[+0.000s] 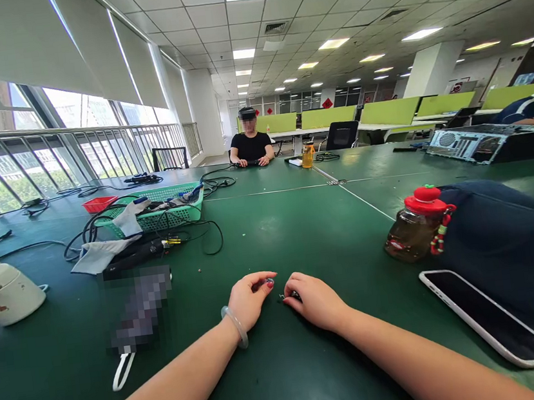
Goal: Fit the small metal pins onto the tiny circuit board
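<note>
My left hand point(250, 298) rests on the green table point(291, 236) with fingers curled, a pale bangle on its wrist. Close beside it, my right hand point(314, 299) lies knuckles up and pinches a small dark metal object point(285, 298) against the tabletop; the object is mostly hidden by the fingers. The left fingertips almost touch the right hand; whether they touch the small object is unclear.
A phone point(490, 318) lies face up at the right beside a dark bag point(510, 241) and a red-capped jar point(416, 227). A green basket point(161, 206) with cables, a white appliance point(0, 291) and a blurred item stand left. A person sits across the table.
</note>
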`<control>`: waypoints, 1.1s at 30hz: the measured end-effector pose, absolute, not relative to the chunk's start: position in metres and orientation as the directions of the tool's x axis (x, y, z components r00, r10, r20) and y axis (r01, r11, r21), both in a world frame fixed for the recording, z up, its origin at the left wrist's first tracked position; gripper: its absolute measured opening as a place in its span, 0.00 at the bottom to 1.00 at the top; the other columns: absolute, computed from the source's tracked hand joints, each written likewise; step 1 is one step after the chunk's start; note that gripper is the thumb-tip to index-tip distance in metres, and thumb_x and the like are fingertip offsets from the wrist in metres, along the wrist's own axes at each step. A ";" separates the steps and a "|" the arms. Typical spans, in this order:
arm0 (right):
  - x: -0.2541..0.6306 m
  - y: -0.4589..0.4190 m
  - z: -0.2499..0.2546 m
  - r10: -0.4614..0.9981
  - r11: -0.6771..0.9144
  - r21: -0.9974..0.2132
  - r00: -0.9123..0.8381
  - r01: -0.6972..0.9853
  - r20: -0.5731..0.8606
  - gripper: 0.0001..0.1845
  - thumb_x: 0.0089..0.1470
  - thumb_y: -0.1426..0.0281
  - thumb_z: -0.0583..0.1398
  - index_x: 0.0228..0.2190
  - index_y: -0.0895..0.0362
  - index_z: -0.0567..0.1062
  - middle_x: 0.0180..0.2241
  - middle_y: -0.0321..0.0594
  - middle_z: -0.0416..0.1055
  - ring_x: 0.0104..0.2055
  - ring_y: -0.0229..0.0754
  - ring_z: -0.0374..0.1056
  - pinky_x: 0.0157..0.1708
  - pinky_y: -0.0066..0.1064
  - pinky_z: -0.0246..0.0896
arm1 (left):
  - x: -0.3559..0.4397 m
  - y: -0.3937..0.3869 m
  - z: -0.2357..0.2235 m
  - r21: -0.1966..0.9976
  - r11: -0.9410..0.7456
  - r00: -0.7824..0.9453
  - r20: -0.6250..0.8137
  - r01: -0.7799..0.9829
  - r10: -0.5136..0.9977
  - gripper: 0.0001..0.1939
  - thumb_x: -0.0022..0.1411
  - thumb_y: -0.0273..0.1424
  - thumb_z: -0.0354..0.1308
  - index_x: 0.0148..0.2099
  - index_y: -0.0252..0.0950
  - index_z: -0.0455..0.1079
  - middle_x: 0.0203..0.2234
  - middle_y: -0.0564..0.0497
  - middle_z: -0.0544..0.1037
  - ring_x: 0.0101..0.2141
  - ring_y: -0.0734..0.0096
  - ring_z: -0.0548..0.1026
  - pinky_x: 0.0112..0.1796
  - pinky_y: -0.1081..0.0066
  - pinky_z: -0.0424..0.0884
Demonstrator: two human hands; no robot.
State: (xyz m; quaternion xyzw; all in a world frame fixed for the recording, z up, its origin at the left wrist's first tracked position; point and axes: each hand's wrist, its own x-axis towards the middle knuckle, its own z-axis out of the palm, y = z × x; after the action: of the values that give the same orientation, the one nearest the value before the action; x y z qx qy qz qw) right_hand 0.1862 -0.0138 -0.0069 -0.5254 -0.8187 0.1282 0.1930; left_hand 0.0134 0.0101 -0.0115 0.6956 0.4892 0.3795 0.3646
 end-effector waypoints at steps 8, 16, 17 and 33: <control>0.187 -0.016 -0.003 0.942 0.336 -0.697 -0.228 0.633 0.247 0.05 0.49 0.69 0.55 0.25 0.55 0.71 0.25 0.32 0.71 0.27 0.34 0.64 0.29 0.25 0.57 | 0.014 0.012 -0.010 0.959 -0.153 0.251 0.092 0.237 0.964 0.18 0.51 0.26 0.52 0.46 0.33 0.68 0.30 0.50 0.74 0.29 0.74 0.73 0.35 0.72 0.70; 0.185 -0.012 -0.006 0.960 0.277 -0.833 -0.169 0.479 0.223 0.05 0.46 0.72 0.56 0.25 0.55 0.73 0.27 0.33 0.72 0.30 0.35 0.66 0.33 0.26 0.59 | 0.018 0.002 -0.005 0.928 -0.213 0.341 0.103 0.305 0.935 0.18 0.51 0.27 0.55 0.46 0.34 0.69 0.31 0.49 0.76 0.31 0.72 0.74 0.36 0.71 0.71; 0.185 -0.012 -0.006 0.960 0.277 -0.842 -0.167 0.463 0.224 0.05 0.46 0.71 0.56 0.25 0.55 0.73 0.26 0.33 0.72 0.30 0.35 0.66 0.33 0.26 0.59 | 0.018 0.001 -0.004 0.927 -0.211 0.349 0.096 0.310 0.932 0.18 0.51 0.28 0.55 0.46 0.34 0.70 0.31 0.49 0.76 0.31 0.72 0.74 0.36 0.71 0.71; 0.187 -0.017 -0.003 0.918 0.395 -0.761 -0.236 0.515 0.317 0.10 0.44 0.78 0.56 0.31 0.53 0.65 0.27 0.31 0.71 0.29 0.34 0.66 0.32 0.27 0.60 | 0.013 -0.002 0.006 0.559 -0.594 0.535 0.290 0.578 0.794 0.15 0.55 0.27 0.53 0.45 0.44 0.70 0.32 0.54 0.76 0.33 0.73 0.71 0.36 0.74 0.66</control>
State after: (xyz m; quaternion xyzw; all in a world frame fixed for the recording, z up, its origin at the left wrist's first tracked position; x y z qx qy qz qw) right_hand 0.1873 -0.0165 -0.0032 -0.4835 -0.7413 0.2620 0.3850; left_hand 0.0134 -0.0021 0.0058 0.8523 0.4024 0.2660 0.2025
